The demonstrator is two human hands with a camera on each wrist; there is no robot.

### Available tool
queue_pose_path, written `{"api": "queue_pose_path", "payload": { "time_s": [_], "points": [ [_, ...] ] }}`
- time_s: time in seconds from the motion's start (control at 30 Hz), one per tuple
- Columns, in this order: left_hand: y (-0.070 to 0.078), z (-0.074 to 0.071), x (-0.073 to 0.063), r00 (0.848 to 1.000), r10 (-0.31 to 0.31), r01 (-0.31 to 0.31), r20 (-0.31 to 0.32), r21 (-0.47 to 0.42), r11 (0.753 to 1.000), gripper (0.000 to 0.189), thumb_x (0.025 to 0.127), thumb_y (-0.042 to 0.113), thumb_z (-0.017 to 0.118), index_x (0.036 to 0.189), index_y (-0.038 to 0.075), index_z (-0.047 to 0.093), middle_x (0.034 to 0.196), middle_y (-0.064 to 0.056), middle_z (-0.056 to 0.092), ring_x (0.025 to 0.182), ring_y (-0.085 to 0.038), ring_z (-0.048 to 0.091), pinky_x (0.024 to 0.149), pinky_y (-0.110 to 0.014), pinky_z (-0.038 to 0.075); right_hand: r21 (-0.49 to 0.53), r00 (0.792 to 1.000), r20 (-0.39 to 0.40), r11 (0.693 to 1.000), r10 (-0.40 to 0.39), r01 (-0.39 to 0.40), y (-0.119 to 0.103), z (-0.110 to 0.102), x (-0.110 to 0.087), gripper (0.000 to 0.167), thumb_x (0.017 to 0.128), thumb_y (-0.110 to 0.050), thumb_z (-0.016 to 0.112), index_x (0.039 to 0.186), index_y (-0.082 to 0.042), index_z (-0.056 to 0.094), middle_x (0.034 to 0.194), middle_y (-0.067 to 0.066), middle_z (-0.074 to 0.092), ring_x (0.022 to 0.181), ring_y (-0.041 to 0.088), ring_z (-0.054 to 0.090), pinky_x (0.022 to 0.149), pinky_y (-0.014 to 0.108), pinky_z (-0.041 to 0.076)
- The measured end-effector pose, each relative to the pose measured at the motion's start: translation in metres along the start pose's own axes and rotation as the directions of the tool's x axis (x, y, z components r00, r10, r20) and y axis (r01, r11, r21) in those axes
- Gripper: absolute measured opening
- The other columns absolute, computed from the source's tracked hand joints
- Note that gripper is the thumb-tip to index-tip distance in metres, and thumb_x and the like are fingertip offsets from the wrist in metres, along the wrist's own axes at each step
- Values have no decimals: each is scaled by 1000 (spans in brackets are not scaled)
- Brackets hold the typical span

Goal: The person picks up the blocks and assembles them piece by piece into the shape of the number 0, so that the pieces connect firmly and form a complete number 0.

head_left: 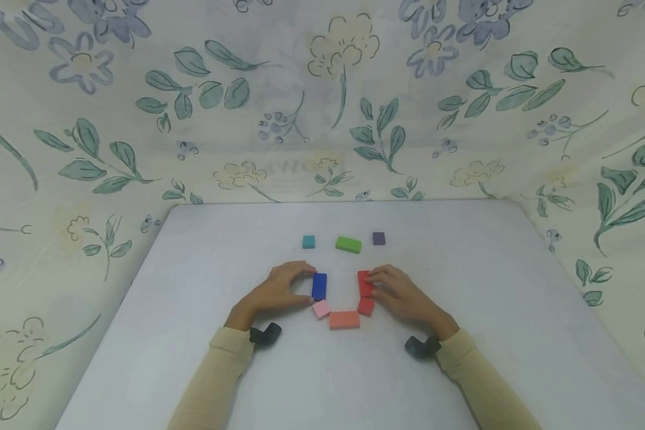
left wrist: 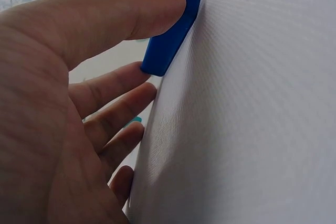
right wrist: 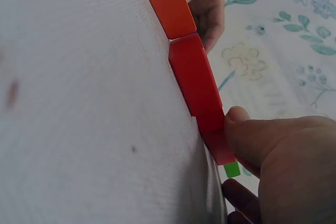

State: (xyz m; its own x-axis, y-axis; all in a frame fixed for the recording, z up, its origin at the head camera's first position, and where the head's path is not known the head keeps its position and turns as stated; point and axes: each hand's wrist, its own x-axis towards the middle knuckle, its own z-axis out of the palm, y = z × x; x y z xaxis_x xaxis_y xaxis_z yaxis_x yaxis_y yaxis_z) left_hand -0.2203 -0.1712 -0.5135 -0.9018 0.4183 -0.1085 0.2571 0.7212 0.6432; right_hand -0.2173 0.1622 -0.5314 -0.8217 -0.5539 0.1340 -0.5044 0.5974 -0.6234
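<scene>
My left hand point(head_left: 282, 289) pinches a blue rectangular block point(head_left: 319, 287), thumb at its near end and index finger at its far end. A tilted pink cube point(head_left: 321, 309) sits right at the blue block's near end. Opposite, my right hand point(head_left: 405, 292) holds a longer red block point(head_left: 364, 283) between thumb and index finger. Below that block lies a red cube point(head_left: 366, 307), corner close to an orange block point(head_left: 344, 321) at the bottom. Together these pieces form a U. In the right wrist view, the thumb point(right wrist: 247, 129) presses on the red block's side.
Farther back on the white table point(head_left: 441, 382) stand a teal cube point(head_left: 309, 242), a green block point(head_left: 348, 245) and a purple cube point(head_left: 378, 239). A floral cloth point(head_left: 279, 71) rises behind the table's far edge and along its sides.
</scene>
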Motion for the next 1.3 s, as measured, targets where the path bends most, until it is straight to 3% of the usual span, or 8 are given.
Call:
{"api": "queue_pose_path", "payload": {
  "time_s": [1.3],
  "points": [
    [-3,0,1,1000,3,-3,-5,8,1000,64,81,39,78,139,24,55,153,-4,47,149,-31,31,120,-63,21,-7,1000,-17,1000,-12,11,2,2,1,35,96,-23,68,130,-19,63,133,-1,58,129,21,52,106,46,48]
  ]
}}
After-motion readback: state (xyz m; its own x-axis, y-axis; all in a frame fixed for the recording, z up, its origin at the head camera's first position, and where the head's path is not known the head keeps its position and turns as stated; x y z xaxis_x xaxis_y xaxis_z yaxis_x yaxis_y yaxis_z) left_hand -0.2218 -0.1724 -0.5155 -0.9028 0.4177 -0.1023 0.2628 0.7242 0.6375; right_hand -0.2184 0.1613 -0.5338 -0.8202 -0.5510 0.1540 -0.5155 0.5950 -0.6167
